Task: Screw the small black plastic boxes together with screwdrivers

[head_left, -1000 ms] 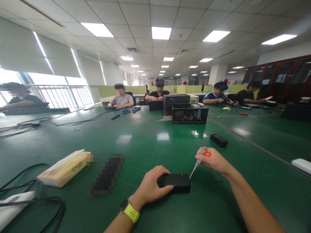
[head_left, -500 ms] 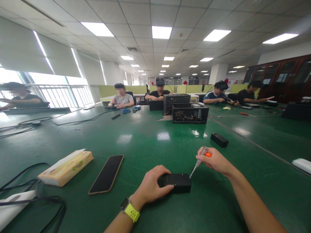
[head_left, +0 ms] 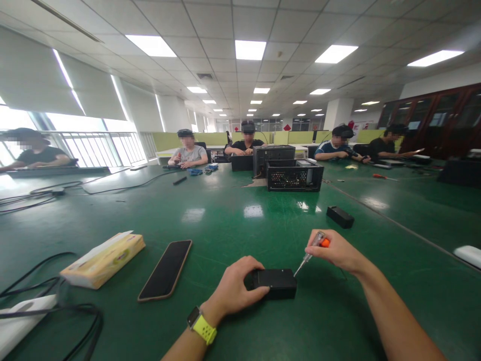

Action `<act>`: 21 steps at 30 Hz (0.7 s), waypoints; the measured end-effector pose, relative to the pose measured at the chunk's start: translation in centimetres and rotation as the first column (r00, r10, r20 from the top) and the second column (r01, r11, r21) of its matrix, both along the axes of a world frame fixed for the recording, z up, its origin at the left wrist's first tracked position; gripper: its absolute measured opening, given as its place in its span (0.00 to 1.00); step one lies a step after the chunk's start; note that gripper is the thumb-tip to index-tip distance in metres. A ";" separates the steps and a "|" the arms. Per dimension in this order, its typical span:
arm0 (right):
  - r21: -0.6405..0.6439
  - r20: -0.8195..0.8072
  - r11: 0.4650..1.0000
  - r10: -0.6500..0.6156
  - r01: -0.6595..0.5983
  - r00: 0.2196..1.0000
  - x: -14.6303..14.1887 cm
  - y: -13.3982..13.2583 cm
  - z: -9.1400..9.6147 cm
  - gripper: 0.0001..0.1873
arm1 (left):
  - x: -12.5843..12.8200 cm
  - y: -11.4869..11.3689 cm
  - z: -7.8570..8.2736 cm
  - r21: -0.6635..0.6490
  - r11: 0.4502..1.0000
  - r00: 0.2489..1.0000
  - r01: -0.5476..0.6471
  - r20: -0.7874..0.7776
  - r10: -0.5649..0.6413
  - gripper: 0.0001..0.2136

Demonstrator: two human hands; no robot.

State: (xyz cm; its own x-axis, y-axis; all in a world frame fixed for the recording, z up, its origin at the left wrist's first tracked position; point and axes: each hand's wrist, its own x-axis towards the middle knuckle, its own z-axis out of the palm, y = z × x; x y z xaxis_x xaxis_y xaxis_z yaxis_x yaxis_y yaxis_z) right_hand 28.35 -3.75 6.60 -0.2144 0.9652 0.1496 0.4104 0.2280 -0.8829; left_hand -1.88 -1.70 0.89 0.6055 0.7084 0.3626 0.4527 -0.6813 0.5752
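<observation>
A small black rectangular box (head_left: 280,285) lies on the green table (head_left: 225,225) in front of me. My left hand (head_left: 238,283) grips its left end, thumb along the near side and fingers over the far side. In my right hand (head_left: 334,248) is a screwdriver (head_left: 308,254) with a clear handle and an orange part. It slants down to the left, its tip at the box's right end; whether it sits in a screw is too small to tell. A second black box (head_left: 340,216) rests beyond my right hand.
Left of my hands lie a phone (head_left: 166,271), a tissue pack (head_left: 103,258) and a white power strip (head_left: 26,321) with black cables. An opened computer case (head_left: 295,176) stands farther back. A red-handled screwdriver (head_left: 384,176) lies at far right. Several people sit around the table.
My right hand's fingers have shifted on the screwdriver's handle, which has turned a little. Its tip stays at the box's right end. My left hand and the box have not visibly moved.
</observation>
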 end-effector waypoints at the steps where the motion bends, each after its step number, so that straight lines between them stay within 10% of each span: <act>1: -0.018 0.000 1.000 0.010 -0.010 1.000 0.2 -0.1 0.0 0.18 | 0.0 0.0 0.0 -0.001 1.000 1.000 0.000 0.000 0.000 0.14; 21: -0.181 0.352 0.971 -0.087 0.159 0.932 3.7 1.1 -2.4 0.21 | -0.1 0.0 -0.3 0.000 1.000 1.000 -0.004 -0.008 0.004 0.13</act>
State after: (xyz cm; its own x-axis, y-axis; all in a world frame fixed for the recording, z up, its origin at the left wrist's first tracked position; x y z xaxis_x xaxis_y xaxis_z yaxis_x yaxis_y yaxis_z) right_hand 32.02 -2.66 4.19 -0.0950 0.9891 -0.1124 0.7067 -0.0125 -0.7074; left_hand -1.94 -1.75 0.62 0.6056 0.7106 0.3581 0.4598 -0.6798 0.5714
